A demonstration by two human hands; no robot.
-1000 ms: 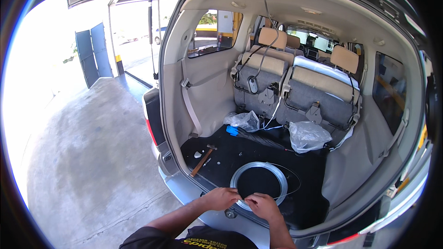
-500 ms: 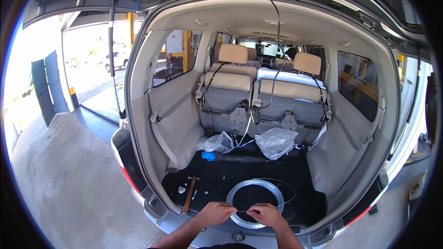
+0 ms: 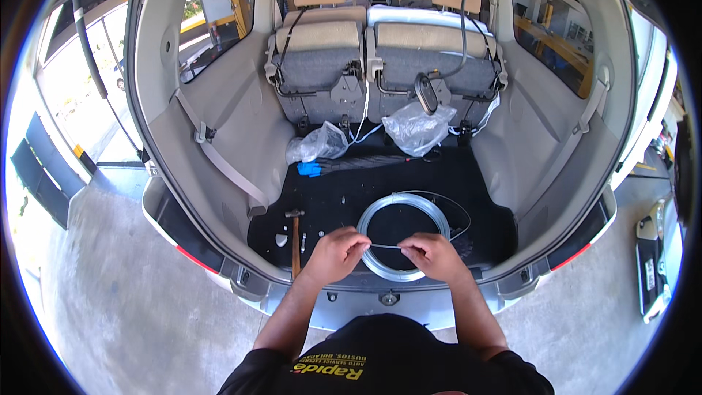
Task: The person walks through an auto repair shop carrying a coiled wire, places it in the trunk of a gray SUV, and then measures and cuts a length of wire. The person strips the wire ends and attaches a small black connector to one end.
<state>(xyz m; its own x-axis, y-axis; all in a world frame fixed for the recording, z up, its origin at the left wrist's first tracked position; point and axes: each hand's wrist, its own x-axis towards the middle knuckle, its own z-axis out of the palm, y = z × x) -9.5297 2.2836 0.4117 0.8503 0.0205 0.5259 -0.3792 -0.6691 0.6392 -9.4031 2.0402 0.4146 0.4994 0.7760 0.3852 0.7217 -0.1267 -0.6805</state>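
Both my hands are over the rear edge of a van's cargo floor, with a short length of thin silver wire (image 3: 385,246) stretched between them. My left hand (image 3: 338,254) is closed, pinching the wire's left part at the fingertips. On the other side my right hand (image 3: 433,256) pinches it too, fingers curled. Beneath them lies a large coil of silver wire (image 3: 398,275) on the black floor mat (image 3: 344,197); a loose strand (image 3: 468,219) loops out to its right. Left of the coil is a hammer (image 3: 296,245) with a wooden handle, nearest my left hand.
Near the hammer lie a white piece (image 3: 281,240) and a small metal rod (image 3: 303,241). Farther in are two clear plastic bags (image 3: 322,143) and a dark folded bundle with a blue end (image 3: 309,169). A black cable (image 3: 468,29) hangs from above before the rear seats (image 3: 314,66).
My view has tilted down, showing more of my arms and shirt. My hands are slightly farther apart, with more wire visible between them. The coil and hammer lie in place.
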